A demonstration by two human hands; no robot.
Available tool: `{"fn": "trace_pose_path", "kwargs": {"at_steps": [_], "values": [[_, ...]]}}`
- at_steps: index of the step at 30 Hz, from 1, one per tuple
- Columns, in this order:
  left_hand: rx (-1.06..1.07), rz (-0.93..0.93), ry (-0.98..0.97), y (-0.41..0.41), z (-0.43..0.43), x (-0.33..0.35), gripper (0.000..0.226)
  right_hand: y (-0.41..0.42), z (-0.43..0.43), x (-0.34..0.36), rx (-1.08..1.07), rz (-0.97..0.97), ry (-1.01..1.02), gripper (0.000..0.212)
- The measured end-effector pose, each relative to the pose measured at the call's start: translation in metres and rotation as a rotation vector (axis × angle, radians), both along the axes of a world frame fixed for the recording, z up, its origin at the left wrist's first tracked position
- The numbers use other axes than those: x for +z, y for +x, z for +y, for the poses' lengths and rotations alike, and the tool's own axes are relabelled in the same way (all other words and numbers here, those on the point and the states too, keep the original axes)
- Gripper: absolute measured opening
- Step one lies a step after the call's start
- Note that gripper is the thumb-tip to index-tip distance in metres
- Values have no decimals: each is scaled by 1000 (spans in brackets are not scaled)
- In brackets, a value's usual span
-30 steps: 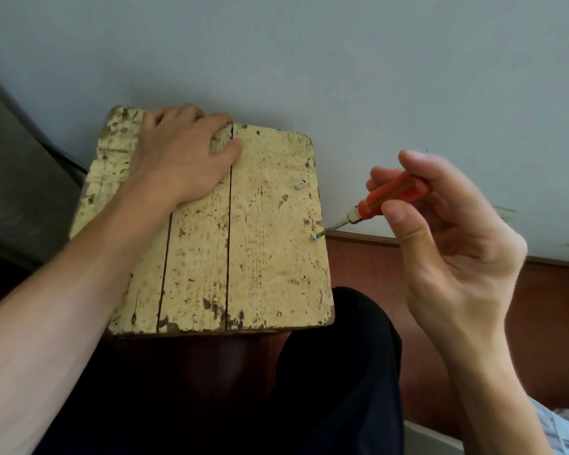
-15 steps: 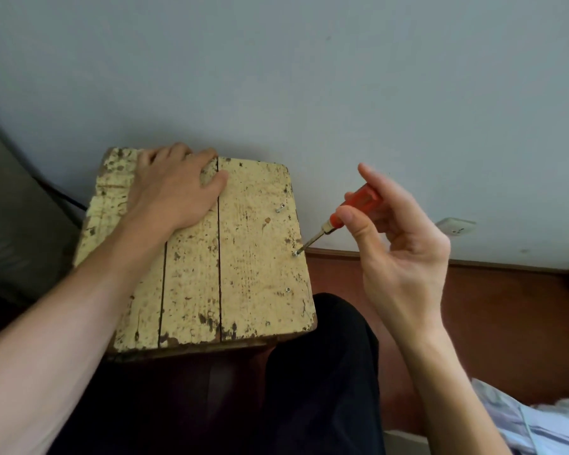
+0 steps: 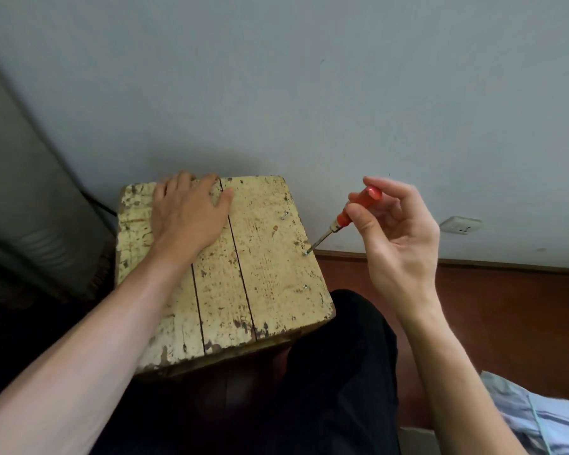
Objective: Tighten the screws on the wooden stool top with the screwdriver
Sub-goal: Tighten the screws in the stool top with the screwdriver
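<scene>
A wooden stool top (image 3: 270, 257) of three planks wears cream paint, matt, rough and chipped down to dark bare wood. Small bright metal screws (image 3: 305, 286) glint in it. The screwdriver (image 3: 342, 220) has a glossy orange plastic handle and a slim metal shaft. The painted wall (image 3: 342, 93) is matt, its socket (image 3: 460, 225) white plastic. Dark matt cloth trousers (image 3: 342, 372); crumpled pale blue cloth (image 3: 539, 418).
</scene>
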State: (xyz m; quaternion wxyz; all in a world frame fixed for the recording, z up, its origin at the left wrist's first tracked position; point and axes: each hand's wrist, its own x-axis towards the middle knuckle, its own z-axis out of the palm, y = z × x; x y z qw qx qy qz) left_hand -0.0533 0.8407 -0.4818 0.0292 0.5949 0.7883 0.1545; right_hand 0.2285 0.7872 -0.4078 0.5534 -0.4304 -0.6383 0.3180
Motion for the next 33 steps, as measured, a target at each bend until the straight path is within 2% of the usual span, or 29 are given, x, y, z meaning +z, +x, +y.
{"fn": "trace_pose_path", "kwargs": {"at_steps": [6,11,16,19,28,33], "values": [[79,26,-38,5,-30,-1,66,5,-1,3,36,-41,6,29],[2,25,-84,-8,-21,4,64,10,2,7,190,-132,-6,37],[-36,19,-85,-11,-15,2,70,10,4,12,335,-84,-57,42],[-21,22,-66,-10,-15,0,71,8,7,7,289,-89,-16,47],[-17,61,-75,-12,-11,-2,76,2,16,1,100,-40,19,30],[-20,62,-71,-11,-12,-2,77,2,13,0,46,-40,12,31]]}}
